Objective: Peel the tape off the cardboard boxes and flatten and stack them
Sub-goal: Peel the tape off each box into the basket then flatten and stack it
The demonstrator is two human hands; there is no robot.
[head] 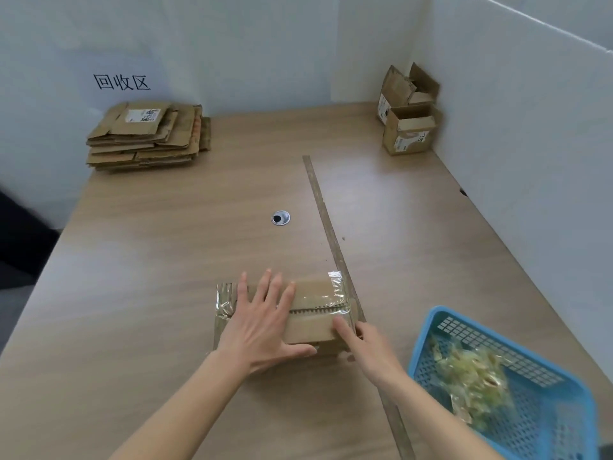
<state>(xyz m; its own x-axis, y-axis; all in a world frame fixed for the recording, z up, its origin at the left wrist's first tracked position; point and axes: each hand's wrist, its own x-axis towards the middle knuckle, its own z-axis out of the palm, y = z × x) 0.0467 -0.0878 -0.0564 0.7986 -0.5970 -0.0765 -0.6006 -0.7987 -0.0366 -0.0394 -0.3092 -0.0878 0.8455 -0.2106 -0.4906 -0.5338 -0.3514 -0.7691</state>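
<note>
The left hand (262,323) lies flat on the taped box (311,313), fingers spread apart; the right hand (368,346) touches the tape (338,290) with one straight finger. I cannot tell how its other fingers lie.

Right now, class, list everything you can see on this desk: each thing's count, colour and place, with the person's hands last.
Taped brown cardboard box: one, near centre.
Flattened brown cardboard stack: one pile, far left corner.
Open brown cardboard boxes: two, far right corner.
Blue plastic basket of peeled clear tape: one, near right.
Wooden table: one, beige.
Left hand: flat on box.
Right hand: forefinger at the box's right end.
</note>
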